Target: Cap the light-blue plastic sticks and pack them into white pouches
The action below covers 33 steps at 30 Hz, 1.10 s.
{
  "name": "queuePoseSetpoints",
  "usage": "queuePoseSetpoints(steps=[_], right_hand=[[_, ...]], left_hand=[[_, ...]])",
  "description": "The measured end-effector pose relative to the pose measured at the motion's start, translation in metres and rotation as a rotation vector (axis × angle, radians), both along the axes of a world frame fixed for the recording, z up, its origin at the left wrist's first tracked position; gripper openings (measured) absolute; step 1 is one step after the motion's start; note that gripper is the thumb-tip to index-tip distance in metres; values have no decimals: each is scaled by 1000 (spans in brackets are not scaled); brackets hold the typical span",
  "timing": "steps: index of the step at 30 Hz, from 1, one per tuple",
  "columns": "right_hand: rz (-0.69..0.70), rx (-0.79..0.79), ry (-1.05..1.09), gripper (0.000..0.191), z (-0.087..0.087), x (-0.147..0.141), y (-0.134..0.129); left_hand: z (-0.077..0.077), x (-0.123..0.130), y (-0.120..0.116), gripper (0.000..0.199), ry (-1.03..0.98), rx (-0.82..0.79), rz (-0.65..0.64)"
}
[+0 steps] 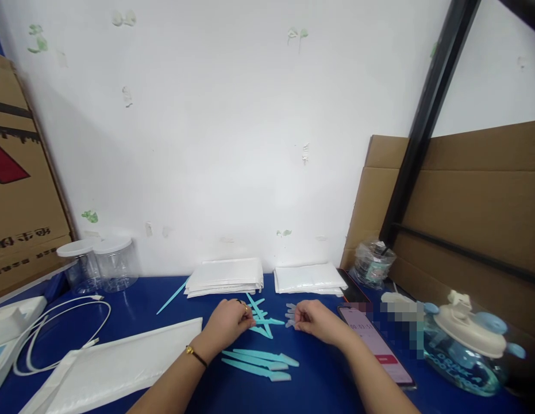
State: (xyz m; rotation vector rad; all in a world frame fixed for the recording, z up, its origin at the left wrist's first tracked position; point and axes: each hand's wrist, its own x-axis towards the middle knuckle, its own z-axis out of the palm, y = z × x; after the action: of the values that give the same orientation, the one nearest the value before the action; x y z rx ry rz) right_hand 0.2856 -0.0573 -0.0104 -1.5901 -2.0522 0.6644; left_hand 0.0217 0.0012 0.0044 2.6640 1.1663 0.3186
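My left hand (230, 322) pinches a turquoise eyebrow razor (270, 322) by its handle, the blade end pointing right. Beneath and behind it several more razors lie crossed in a loose pile. To the right, my right hand (315, 322) has its fingers pressed together beside several small clear plastic caps (289, 307). Whether a cap is between those fingertips, I cannot tell. Nearer to me, 3 turquoise razors (259, 363) lie side by side, blades to the right. One more turquoise stick (172, 296) rests apart at the back left.
Two stacks of white padded envelopes (226, 276) stand along the wall. A larger white envelope (120, 362) lies at left, near a white cable (56, 302) and clear jars (115, 264). At right are a phone (374, 345), a wrapped cup (373, 264) and a water bottle (463, 351).
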Motion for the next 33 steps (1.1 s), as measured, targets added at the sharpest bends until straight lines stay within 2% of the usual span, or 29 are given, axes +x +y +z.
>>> queuePoseSetpoints(steps=[3, 6, 9, 12, 14, 18, 26, 29, 33], right_hand=[[-86, 57, -26, 10, 4, 6, 0], [16, 102, -10, 16, 10, -2, -8], [212, -12, -43, 22, 10, -17, -17], [258, -70, -111, 19, 4, -28, -19], [243, -83, -111, 13, 1, -31, -18], [166, -43, -80, 7, 3, -26, -15], [-122, 93, -88, 7, 7, 0, -6], [-45, 108, -52, 10, 9, -9, -10], [153, 44, -72, 19, 8, -33, -17]], left_hand=[[-1, -10, 10, 18, -2, -14, 63], [1, -13, 7, 19, -51, -6, 106], [5, -9, -5, 22, -91, -80, -3], [4, -3, -18, 25, -63, -237, -151], [2, 2, -22, 20, -26, -276, -164], [1, 7, -20, 12, -17, -250, -97], [8, -13, 3, 13, -4, -92, 67], [10, -13, -3, 13, -26, -89, 21], [10, -6, -19, 25, -3, -239, -119]])
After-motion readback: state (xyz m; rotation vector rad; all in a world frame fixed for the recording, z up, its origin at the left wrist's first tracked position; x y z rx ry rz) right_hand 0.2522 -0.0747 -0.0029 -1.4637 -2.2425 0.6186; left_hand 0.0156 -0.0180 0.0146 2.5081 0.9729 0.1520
